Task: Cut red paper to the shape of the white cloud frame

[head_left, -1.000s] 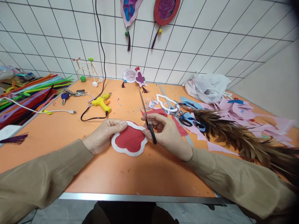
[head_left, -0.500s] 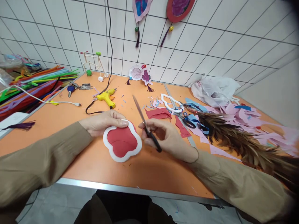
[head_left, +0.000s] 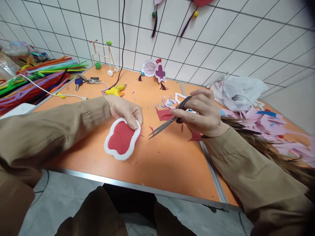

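Between the thumb and fingers of my left hand (head_left: 126, 111) is a wavy-edged red craft piece with a white border (head_left: 122, 139), tilted above the table. Some red material shows past the border on its right side. My right hand (head_left: 203, 113) grips black-handled scissors (head_left: 163, 126) by their handles. Their blades point left and down, nearly together, a short gap from the craft piece. Red scraps (head_left: 164, 114) lie on the table behind the scissors.
A yellow glue gun (head_left: 115, 90) lies behind my left hand, near keys (head_left: 78, 81). Colourful pipe cleaners (head_left: 36, 78) are heaped at left. Pink scraps (head_left: 265, 121), brown feathers (head_left: 261, 147) and a white plastic bag (head_left: 241, 91) fill the right side. Two decorated cutouts (head_left: 150, 68) stand by the wall.
My right hand has moved right and up, and the scissors have swung from pointing up to pointing left and down, away from the craft piece. My left hand has turned the piece. The view has shifted.
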A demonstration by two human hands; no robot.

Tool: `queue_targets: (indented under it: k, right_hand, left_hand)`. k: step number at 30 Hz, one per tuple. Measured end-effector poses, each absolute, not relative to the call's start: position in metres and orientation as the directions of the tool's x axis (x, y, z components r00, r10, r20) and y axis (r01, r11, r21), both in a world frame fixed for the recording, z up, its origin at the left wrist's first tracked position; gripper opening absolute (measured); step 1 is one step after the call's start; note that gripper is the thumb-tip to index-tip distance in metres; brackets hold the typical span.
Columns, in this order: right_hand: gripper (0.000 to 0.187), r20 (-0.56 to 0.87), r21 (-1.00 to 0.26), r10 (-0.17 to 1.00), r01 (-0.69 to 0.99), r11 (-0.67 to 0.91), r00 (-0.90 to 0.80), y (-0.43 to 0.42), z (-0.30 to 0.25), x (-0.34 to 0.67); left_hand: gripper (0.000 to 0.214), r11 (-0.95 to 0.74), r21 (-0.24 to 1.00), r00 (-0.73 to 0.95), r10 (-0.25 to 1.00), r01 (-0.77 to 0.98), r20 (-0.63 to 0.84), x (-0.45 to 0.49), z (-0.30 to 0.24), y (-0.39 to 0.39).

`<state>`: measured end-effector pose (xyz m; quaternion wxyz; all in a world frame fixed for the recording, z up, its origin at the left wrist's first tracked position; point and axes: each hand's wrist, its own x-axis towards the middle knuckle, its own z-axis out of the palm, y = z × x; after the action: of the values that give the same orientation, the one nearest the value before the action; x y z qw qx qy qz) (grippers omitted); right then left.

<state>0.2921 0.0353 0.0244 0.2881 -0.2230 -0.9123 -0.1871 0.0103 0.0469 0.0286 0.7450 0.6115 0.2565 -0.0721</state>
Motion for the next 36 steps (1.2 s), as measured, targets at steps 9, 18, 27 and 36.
queue_targets:
  k: [9, 18, 27, 36]
  right_hand:
    - [0.025, 0.506, 0.054, 0.424, 0.518, 0.854, -0.751, 0.029, 0.024, 0.294]
    - [0.024, 0.511, 0.063, 0.396, 0.493, 0.868, -0.763, 0.026, 0.025, 0.294]
    - [0.025, 0.454, 0.083, 0.430, 0.518, 0.851, -0.780, 0.021, 0.031, 0.292]
    - [0.028, 0.478, 0.083, 0.397, 0.490, 0.868, -0.783, 0.019, 0.030, 0.290]
  left_hand:
    - [0.024, 0.284, 0.826, 0.851, 0.057, 0.488, -0.522, 0.041, 0.026, 0.042]
    - [0.033, 0.270, 0.847, 0.788, 0.319, 0.457, -0.527, 0.057, 0.026, 0.043]
    - [0.030, 0.163, 0.838, 0.849, 0.002, 0.520, -0.528, 0.060, 0.025, 0.045]
    - [0.025, 0.058, 0.893, 0.894, -0.053, 0.447, -0.444, 0.061, 0.026, 0.047]
